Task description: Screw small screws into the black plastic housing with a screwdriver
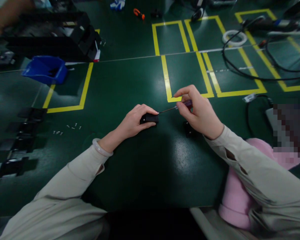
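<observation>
From where I stand, the person sits at the near edge of a green bench (pixel 140 173), both forearms over its top. The left hand (pixel 136 118) has its fingers closed round a small black block (pixel 151 118), thumb along the side facing the near edge, the others over the far side. That block is well in from the near edge, about midway along it. The right hand (pixel 201 113) has thumb and fingers shut about the handle of a screwdriver (pixel 176 107), the forefinger arched clear of it. The shaft slants down leftward, its tip at the block's far right corner; I can't tell how firmly it bears there.

Just beneath the right hand, on the side towards the near edge, is another black piece (pixel 189 129). Left of the left hand, loose screws (pixel 73 126) are scattered in two little groups. Further towards the bench's left side, black parts (pixel 27 131) stand in a row running away from the near edge, and beyond them is a blue bin (pixel 45 70). Behind that is a black rack (pixel 47 46), with another person's arm (pixel 5 16) reaching in at the far left corner.
</observation>
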Available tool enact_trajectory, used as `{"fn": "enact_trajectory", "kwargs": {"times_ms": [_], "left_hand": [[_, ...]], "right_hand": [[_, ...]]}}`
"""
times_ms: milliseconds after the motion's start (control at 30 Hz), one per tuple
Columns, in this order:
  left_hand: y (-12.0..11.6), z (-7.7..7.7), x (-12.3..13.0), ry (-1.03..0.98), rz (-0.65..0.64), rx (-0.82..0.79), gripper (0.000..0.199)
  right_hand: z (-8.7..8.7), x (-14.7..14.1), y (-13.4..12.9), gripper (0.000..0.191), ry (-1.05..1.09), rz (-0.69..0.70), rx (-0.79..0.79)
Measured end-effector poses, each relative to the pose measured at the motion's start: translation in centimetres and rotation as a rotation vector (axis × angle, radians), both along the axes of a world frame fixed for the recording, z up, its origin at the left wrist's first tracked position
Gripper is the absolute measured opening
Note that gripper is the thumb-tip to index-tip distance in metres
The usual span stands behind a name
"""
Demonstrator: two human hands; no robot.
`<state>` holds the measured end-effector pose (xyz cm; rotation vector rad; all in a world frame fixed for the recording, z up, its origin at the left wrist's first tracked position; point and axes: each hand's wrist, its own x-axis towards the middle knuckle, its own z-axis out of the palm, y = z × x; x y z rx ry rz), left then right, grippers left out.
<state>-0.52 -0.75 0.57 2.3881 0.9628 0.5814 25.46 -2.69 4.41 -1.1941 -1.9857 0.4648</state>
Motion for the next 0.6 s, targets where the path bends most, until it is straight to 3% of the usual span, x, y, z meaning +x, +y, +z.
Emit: {"fn": "enact_trajectory", "kwargs": {"times_ms": [600], "left_hand": [[0.03,-0.08,-0.01,-0.02,-0.018,0.033,0.03]], "right_hand": [[-0.2,0.1,0.2,0.013,-0.02,-0.004,0.011]]}}
